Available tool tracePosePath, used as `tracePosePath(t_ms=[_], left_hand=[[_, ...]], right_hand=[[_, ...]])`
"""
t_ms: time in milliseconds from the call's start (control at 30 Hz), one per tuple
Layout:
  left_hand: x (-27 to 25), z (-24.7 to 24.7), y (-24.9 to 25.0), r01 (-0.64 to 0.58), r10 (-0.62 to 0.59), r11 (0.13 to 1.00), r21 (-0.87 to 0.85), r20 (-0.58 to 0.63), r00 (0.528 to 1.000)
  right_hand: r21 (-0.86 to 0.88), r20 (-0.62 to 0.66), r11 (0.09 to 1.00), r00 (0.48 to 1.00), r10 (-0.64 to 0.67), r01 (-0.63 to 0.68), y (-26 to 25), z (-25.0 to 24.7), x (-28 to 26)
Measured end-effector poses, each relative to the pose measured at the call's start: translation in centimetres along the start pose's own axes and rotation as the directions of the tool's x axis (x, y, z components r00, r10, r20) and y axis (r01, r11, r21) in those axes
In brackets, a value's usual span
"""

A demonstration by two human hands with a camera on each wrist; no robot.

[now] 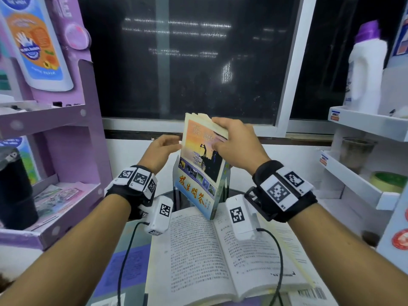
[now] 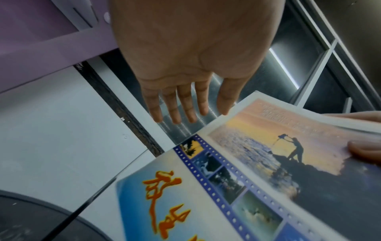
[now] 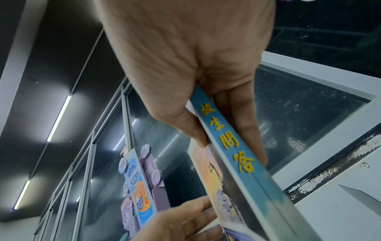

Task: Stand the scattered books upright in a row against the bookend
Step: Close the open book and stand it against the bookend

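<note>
Sunset-cover book [image 1: 199, 166] is upright but tilted, its lower corner resting on the pages of the open book [image 1: 223, 255] that lies flat in front of it; spine lettering shows in the right wrist view, cover art in the left wrist view. Right hand [image 1: 237, 144] pinches its upper part, thumb on the front cover and fingers wrapped behind the spine, top fingers over the page edges. Left hand [image 1: 160, 151] is relaxed, fingers straight, thumb tip at or just beside the left edge of the cover; holding nothing. Whether it actually touches cannot be told for certain. Directly behind the book stands a thin pale upright panel [image 1: 176, 171], probably the bookend, with further upright material [image 1: 226, 180] at the book's right; whether that is a second book or part of the bookend cannot be told. Judgement: step in hand is standing this book up and seating it against the bookend; not yet seated, since it leans and sits on the open book, not on the tabletop. Next move calls for lifting it clear of the open pages, squaring the bottom edge on the table [image 2: 62, 130], and pressing it flush to the panel, left hand steadying the free side. The open book and another flat one [image 1: 130, 268] beneath its left edge remain to be closed and stood. Purple display shelf [image 1: 66, 120] to the left, white shelves [image 1: 362, 127] to the right.
</note>
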State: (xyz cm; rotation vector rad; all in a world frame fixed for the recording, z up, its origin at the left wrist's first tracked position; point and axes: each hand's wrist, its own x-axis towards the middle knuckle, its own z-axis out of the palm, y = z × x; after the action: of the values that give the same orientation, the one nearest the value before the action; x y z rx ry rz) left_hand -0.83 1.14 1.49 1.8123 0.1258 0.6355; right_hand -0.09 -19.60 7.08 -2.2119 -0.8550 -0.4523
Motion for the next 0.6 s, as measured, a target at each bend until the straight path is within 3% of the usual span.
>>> tracePosePath(t_ms=[367, 600], left_hand=[[3.3, 0.2, -6.4, 0.198, -0.193, 0.972, 0.124, -0.056, 0.980], [4.3, 0.4, -7.8, 0.251, -0.253, 0.966, 0.060, 0.026, 0.967]], right_hand=[[-0.044, -0.036, 0.993, 0.993, 0.109, -0.111, 1.8, 4.8, 5.2], [-0.102, 0.036, 0.980, 0.984, 0.176, -0.172, 3.6, 9.0, 7.8]])
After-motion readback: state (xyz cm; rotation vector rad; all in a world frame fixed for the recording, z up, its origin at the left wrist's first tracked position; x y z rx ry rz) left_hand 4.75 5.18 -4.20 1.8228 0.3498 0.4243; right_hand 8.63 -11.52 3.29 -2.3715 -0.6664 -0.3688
